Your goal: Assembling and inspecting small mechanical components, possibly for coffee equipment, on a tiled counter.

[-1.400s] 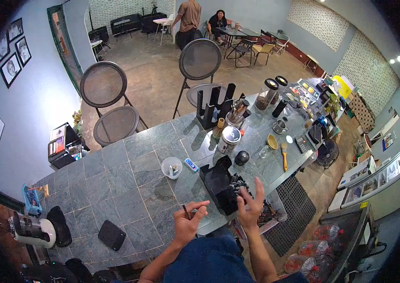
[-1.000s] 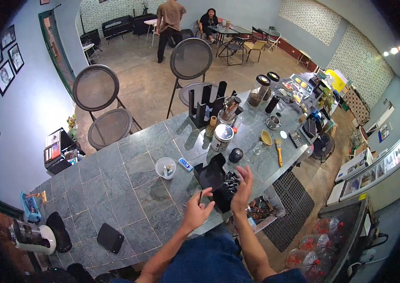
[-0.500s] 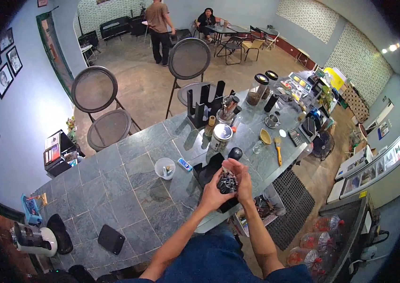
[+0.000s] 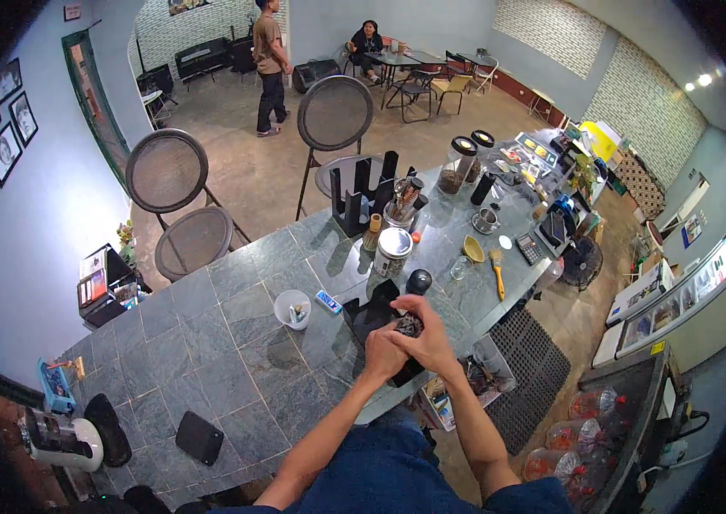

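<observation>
Both my hands are cupped round a clump of small dark and silvery pieces (image 4: 410, 325) above the near edge of the counter. My left hand (image 4: 384, 353) closes on its left and lower side, the thumb meeting the other hand. Curving over the top and right side is my right hand (image 4: 430, 339). What exactly the pieces are is too small to tell. Under and beside the hands lies a black open box or tray (image 4: 363, 315), partly hidden. A round black knob (image 4: 419, 281) stands just beyond my fingers.
Left of the tray are a white cup (image 4: 292, 309) holding small items and a blue-white small box (image 4: 328, 301). Beyond stand a silver-lidded can (image 4: 394, 248) and a black upright holder (image 4: 351, 212). A yellow-handled brush (image 4: 498, 272) and a calculator (image 4: 529, 249) lie rightward.
My hands have drawn closer together round the clump, covering more of it, and my right fingers have curled over. In the background, the standing person has turned and stepped left.
</observation>
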{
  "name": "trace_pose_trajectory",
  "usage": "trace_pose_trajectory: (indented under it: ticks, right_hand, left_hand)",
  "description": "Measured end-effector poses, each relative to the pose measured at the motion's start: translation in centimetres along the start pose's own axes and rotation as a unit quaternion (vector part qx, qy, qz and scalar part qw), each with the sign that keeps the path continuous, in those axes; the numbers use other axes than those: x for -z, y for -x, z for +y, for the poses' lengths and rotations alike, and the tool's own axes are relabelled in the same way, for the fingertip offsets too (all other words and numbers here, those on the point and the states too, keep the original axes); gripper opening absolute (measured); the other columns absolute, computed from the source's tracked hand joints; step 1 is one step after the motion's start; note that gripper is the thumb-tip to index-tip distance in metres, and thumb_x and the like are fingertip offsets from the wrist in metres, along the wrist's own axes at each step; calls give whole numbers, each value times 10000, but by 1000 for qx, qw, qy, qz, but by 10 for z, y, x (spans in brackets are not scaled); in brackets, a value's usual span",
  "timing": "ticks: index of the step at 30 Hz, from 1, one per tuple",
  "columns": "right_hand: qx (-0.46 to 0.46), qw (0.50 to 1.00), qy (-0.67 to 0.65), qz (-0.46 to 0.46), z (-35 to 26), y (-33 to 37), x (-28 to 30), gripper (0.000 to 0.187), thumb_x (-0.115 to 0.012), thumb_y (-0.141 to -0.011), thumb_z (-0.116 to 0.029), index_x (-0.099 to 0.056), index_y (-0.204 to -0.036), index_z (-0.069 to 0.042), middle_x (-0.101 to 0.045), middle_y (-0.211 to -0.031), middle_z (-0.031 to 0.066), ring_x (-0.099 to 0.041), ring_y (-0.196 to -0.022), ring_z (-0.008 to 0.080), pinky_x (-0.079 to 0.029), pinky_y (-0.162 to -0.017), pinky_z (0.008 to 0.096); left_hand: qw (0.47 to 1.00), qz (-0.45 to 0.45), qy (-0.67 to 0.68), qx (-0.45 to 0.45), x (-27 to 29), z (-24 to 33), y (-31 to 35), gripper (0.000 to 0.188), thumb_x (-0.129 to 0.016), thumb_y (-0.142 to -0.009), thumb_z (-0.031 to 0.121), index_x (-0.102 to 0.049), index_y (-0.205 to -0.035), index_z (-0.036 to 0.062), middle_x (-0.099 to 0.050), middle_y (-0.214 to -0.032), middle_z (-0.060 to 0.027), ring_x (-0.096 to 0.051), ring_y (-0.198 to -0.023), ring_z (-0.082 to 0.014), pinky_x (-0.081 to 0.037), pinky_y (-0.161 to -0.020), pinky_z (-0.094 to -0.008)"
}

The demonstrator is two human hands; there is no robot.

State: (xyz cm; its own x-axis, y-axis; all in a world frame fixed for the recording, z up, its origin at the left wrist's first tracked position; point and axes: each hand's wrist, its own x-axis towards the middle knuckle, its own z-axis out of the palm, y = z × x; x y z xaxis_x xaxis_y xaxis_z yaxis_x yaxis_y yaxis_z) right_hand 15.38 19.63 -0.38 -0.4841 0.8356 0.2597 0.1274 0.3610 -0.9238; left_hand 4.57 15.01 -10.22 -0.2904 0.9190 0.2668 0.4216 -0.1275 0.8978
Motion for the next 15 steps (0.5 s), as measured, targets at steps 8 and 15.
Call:
trace_pose_trajectory:
  ticks: [8, 15]
  right_hand:
    - [16, 994, 99, -49, 10, 0, 10, 228, -803, -849, -115, -759, -1037, 6, -750, -1099, 148, -714, -1084, 301, -534, -973, 378]
    - [14, 998, 47, -28, 8, 1, 7, 173, -765, -896, -74, -795, -1039, 19, -766, -1109, 140, -711, -1061, 240, -540, -973, 371]
  left_hand:
    - [997, 69, -5, -37, -3, 2, 0, 455, -802, -786, 190, -700, -1210, 60, -751, -971, -233, -737, -914, -429, -582, -766, -506]
    - [998, 26, -40, 32, 2, 11, 2, 413, -827, -796, 244, -725, -1158, 73, -759, -948, -208, -741, -895, -417, -582, -750, -492]
